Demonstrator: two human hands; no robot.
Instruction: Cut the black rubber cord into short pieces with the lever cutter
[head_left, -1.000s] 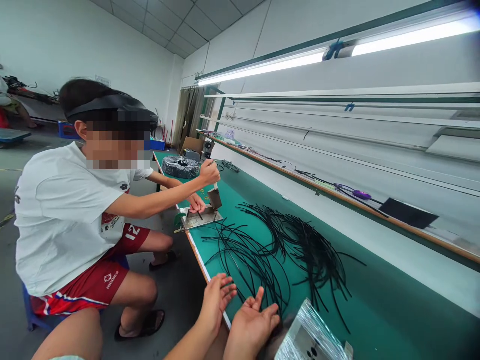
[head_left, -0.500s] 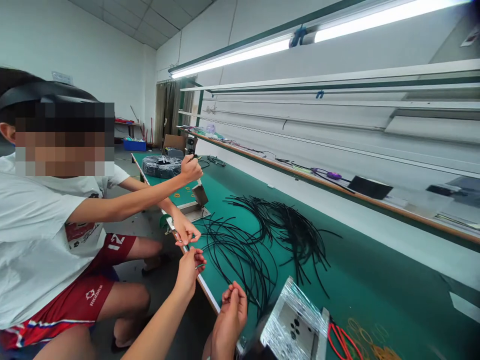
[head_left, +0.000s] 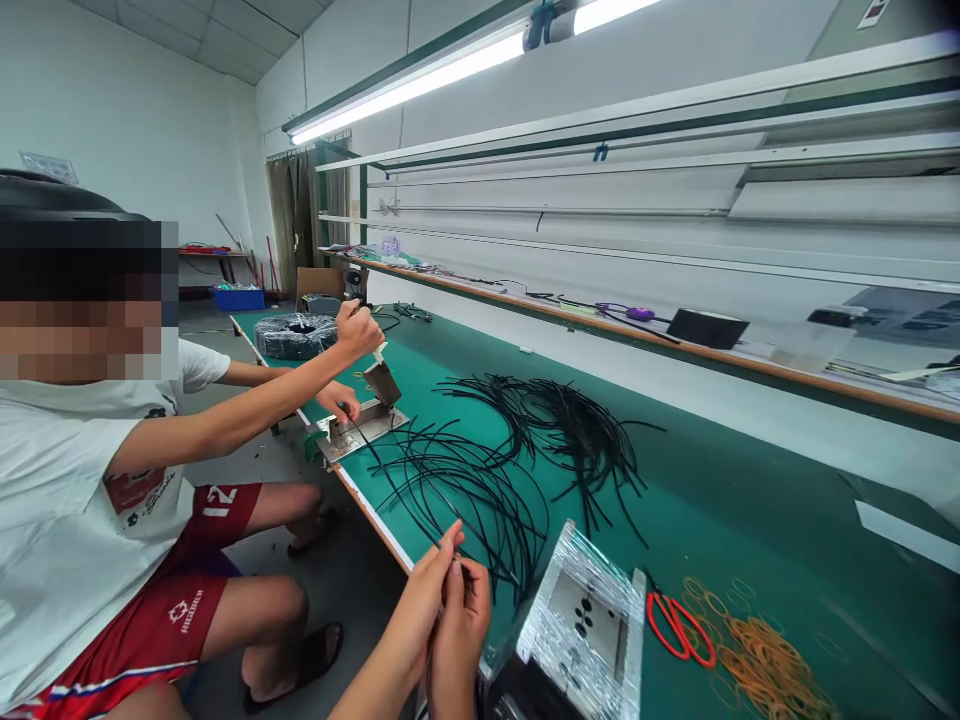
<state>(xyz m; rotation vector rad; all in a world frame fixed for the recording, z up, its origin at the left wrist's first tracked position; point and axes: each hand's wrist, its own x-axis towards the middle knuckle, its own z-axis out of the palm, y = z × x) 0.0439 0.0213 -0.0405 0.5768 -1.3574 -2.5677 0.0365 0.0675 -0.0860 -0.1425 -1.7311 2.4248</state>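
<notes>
My left hand (head_left: 420, 600) and my right hand (head_left: 463, 630) are pressed close together at the bench's near edge. Their fingertips pinch a small dark piece (head_left: 455, 572), too thin to identify. Just beyond them lies a loose heap of thin black cables (head_left: 480, 500), with a second heap (head_left: 577, 440) further along. A co-worker's hand (head_left: 357, 330) is raised, gripping something small above a metal jig (head_left: 360, 430). The co-worker's other hand (head_left: 337, 400) rests at the jig.
The green bench mat (head_left: 465, 400) holds a foil-wrapped plate (head_left: 581, 630), red-handled scissors (head_left: 679, 630), orange rubber bands (head_left: 765, 650) and a black cable coil (head_left: 295, 335). A wood-edged shelf (head_left: 600, 330) runs along the wall.
The view has swung right, bringing the scissors and rubber bands in. My hands have come together, and the co-worker's hand has drawn back from my left hand to the jig.
</notes>
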